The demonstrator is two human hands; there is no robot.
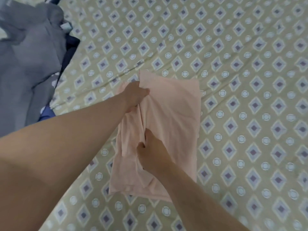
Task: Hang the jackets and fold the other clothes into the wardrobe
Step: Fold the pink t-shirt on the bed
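Pink garment (175, 114) on bed (250, 97): soft, light, floppy, I'd guess. Left hand (135, 95) and right hand (151, 152) both clutch its left-side fold. Best held at the edges.

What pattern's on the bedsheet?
Olive-yellow bedsheet with purple-centred diamonds and small white circles; head view.

The bare left arm stretches in from the near left, and the left hand (134, 95) pinches a far fold of the pale peach folded cloth garment (175, 114), thumb on top. The bare right arm enters from the near right. The right hand (150, 155) lies back-up, its fingers (148, 135) curled into a nearer fold.
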